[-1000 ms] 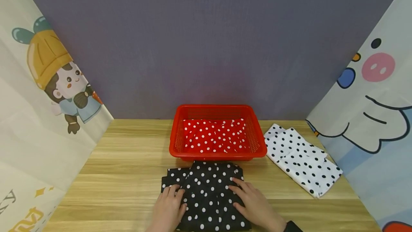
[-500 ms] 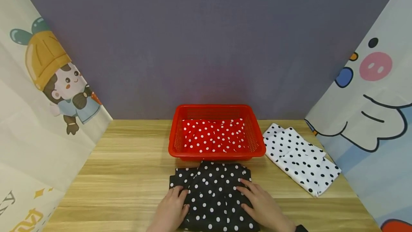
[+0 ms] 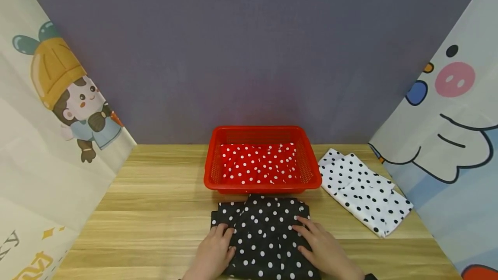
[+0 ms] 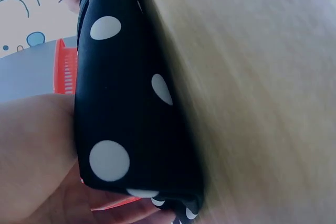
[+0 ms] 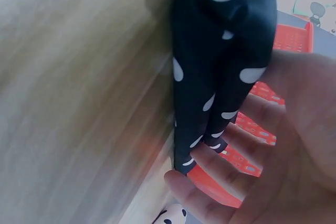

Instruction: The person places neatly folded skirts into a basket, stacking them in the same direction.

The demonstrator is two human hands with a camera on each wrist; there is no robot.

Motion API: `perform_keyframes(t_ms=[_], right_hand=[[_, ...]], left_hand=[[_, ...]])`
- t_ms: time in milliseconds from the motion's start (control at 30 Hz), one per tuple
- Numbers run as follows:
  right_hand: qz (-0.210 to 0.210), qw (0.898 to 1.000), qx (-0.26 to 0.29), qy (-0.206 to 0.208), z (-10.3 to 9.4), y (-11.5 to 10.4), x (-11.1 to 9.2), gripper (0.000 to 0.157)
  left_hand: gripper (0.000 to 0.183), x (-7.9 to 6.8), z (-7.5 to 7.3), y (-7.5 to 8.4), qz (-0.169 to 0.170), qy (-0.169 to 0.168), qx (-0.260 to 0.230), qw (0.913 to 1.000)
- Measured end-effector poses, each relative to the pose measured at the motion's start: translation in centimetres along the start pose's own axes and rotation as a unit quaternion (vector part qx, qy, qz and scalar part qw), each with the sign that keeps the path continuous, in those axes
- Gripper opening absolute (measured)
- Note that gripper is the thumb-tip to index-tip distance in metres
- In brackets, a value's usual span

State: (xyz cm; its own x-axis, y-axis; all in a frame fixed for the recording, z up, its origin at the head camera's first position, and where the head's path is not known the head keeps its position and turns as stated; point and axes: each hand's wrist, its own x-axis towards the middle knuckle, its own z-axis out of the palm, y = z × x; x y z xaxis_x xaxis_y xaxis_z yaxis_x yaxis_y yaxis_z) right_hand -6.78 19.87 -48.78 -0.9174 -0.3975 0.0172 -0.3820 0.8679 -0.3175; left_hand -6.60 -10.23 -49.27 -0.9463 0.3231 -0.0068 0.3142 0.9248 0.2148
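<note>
A folded black cloth with white polka dots (image 3: 268, 239) lies flat at the front of the table, stacked in uneven layers at its left. My left hand (image 3: 212, 252) rests along its left edge, fingers loosely bent over the border. On the opposite edge, my right hand (image 3: 326, 249) lies with its fingers spread and its fingertips on the fabric. The right wrist view shows the fingers (image 5: 226, 174) beside the layered side of the black cloth (image 5: 220, 77). In the left wrist view, the cloth's thick folded side (image 4: 126, 108) runs along the palm.
Just behind the black cloth stands a red plastic basket (image 3: 210, 180) holding a folded red cloth with white dots (image 3: 256, 163). A folded white cloth with black dots (image 3: 365, 193) lies slantwise to the right. A grey wall (image 3: 249, 55) and printed side curtains (image 3: 447, 150) enclose the wooden table (image 3: 148, 211).
The black cloth has slid to the right across the table, with both hands moving along on its edges. The basket and the white cloth have stayed put.
</note>
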Motion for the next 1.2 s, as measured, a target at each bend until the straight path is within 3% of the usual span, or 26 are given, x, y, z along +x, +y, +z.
perform_keyframes(t_ms=[133, 367, 667, 767, 1033, 1200], right_hand=[[0.005, 1.000, -0.004, 0.013, -0.2, -0.2, 0.2, 0.045], [0.024, 0.997, -0.022, 0.068, -0.8, -0.7, 1.2, 0.043], [0.062, 0.993, -0.006, 0.097, -1.5, -0.3, 2.3, 0.046], [0.080, 0.993, 0.002, 0.091, -1.9, -0.3, 2.8, 0.048], [0.132, 0.990, 0.017, 0.044, -2.5, -0.3, 3.4, 0.058], [0.155, 0.987, 0.022, 0.027, -2.5, -0.3, 3.7, 0.066]], left_hand=[[0.043, 0.0, -0.2, 0.1, -0.001, -0.004, 0.010, 0.9999], [0.046, 0.2, -0.8, 0.2, 0.006, 0.036, 0.023, 0.9991], [0.051, 1.7, -1.9, -0.1, -0.014, 0.057, 0.018, 0.9981], [0.056, 2.2, -2.1, -0.4, -0.035, 0.060, 0.011, 0.9975], [0.078, 3.4, -2.2, -0.5, -0.123, 0.017, -0.037, 0.9916], [0.082, 3.7, -1.9, -0.5, -0.144, 0.020, -0.026, 0.9890]])
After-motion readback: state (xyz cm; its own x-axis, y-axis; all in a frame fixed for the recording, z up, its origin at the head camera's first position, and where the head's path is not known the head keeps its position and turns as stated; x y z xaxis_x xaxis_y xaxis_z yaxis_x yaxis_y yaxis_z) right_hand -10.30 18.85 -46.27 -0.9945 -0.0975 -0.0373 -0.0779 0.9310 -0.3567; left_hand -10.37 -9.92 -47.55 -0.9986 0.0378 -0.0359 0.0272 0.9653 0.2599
